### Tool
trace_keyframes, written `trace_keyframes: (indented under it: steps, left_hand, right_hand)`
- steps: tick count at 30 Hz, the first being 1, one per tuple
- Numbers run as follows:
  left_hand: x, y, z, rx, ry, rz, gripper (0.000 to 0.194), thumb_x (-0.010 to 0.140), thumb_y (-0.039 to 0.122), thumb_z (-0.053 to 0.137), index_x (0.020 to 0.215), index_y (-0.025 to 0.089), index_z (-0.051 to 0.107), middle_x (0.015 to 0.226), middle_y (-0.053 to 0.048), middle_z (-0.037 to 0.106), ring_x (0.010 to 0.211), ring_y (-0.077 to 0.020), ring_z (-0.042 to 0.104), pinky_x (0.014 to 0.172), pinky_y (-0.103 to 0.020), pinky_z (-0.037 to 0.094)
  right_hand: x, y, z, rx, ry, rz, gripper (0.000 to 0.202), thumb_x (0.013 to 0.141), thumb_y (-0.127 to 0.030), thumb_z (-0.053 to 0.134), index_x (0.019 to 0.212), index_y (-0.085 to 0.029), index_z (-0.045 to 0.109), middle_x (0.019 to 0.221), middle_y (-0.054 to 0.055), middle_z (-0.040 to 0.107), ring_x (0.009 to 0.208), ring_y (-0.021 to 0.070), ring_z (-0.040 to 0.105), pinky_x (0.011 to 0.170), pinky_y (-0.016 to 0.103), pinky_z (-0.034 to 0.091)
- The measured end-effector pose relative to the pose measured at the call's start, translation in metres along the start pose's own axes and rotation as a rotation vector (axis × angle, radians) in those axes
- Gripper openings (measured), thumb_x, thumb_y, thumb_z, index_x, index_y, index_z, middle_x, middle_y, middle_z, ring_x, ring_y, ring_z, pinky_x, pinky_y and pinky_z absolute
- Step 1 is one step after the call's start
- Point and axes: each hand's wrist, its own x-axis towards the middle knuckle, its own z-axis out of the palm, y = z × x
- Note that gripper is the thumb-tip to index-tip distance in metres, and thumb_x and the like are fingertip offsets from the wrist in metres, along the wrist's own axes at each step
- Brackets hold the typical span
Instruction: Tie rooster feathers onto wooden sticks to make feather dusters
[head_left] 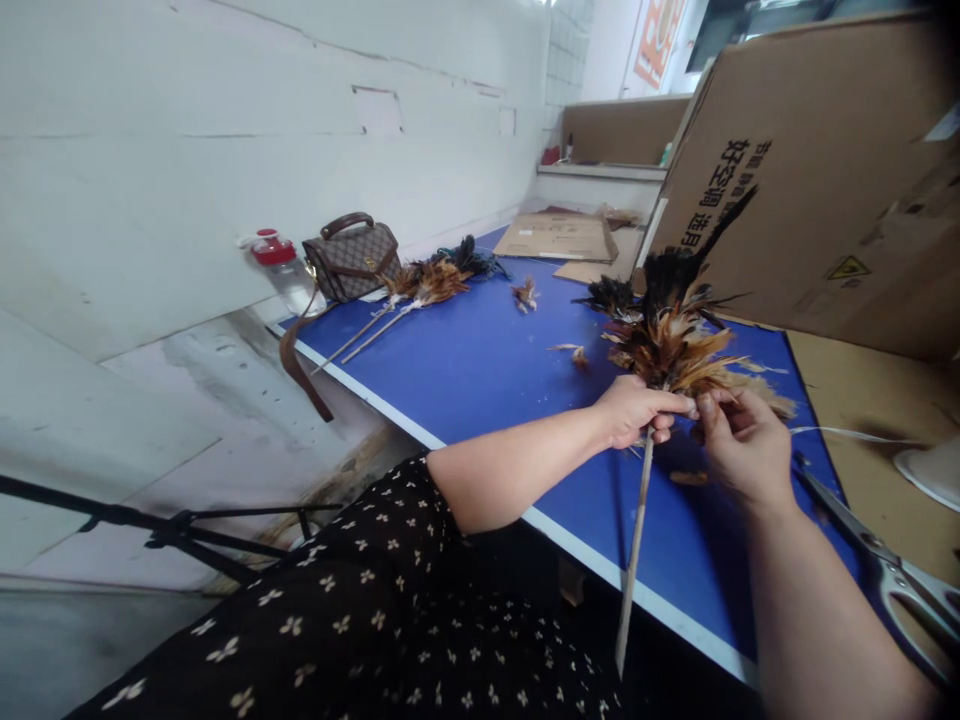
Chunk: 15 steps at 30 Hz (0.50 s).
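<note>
My left hand (637, 410) is closed around the neck of a feather duster (667, 345), just under its brown and black feathers. The duster's thin wooden stick (636, 560) slants down past the table's front edge. Beside it, my right hand (746, 440) is closed in a pinch, its fingertips close to the left thumb at the feather base. A white string (847, 433) runs from behind the right hand towards a white spool (930, 475) at the right edge. What lies between the right fingertips is tiny and whitish, seemingly that string.
Large scissors (874, 545) lie right of my right forearm. Loose feathers (525, 294) are scattered on the blue table (480, 370). Two feather dusters (435, 283) lie near a brown handbag (354, 258) and a red-capped bottle (281, 265). A big cardboard box (810, 220) stands behind.
</note>
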Motion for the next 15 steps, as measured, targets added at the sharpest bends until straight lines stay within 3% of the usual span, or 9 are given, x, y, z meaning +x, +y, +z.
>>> trace_keyframes:
  steps: [3, 7, 11, 15]
  left_hand:
    - [-0.0009, 0.0044, -0.0019, 0.019, -0.045, -0.019, 0.038, 0.068, 0.023, 0.108, 0.079, 0.011, 0.074, 0.077, -0.003, 0.075, 0.049, -0.0031, 0.045, 0.045, -0.023, 0.037]
    - [-0.0016, 0.0094, -0.0028, 0.045, -0.076, -0.047, 0.036, 0.068, 0.019, 0.107, 0.078, 0.011, 0.073, 0.074, -0.002, 0.073, 0.048, -0.0027, 0.044, 0.045, -0.022, 0.037]
    - [-0.0027, 0.0099, -0.0001, 0.066, -0.033, -0.063, 0.036, 0.067, 0.009, 0.104, 0.073, 0.014, 0.069, 0.061, 0.006, 0.059, 0.047, -0.0037, 0.044, 0.045, -0.022, 0.038]
    - [-0.0027, 0.0069, 0.0034, 0.106, 0.046, -0.032, 0.035, 0.07, 0.005, 0.1, 0.072, 0.014, 0.066, 0.061, 0.005, 0.06, 0.046, -0.004, 0.045, 0.046, -0.021, 0.041]
  right_hand:
    - [-0.0002, -0.0049, -0.0032, 0.06, -0.046, 0.05, 0.07, 0.077, -0.088, 0.092, 0.093, -0.024, 0.07, 0.078, 0.001, 0.07, 0.055, 0.0145, 0.056, 0.05, 0.029, 0.046]
    - [0.0006, -0.0052, -0.0058, 0.11, -0.083, 0.097, 0.072, 0.072, -0.089, 0.096, 0.092, -0.023, 0.072, 0.08, 0.001, 0.071, 0.057, 0.0136, 0.056, 0.051, 0.028, 0.049]
    - [0.0019, -0.0022, -0.0076, 0.119, -0.1, 0.127, 0.072, 0.071, -0.087, 0.097, 0.097, -0.023, 0.075, 0.084, 0.001, 0.071, 0.061, 0.0138, 0.057, 0.052, 0.027, 0.05]
    - [0.0032, 0.0012, -0.0103, 0.078, -0.115, 0.125, 0.074, 0.067, -0.089, 0.098, 0.095, -0.024, 0.075, 0.078, 0.0, 0.068, 0.059, 0.0145, 0.054, 0.049, 0.028, 0.048]
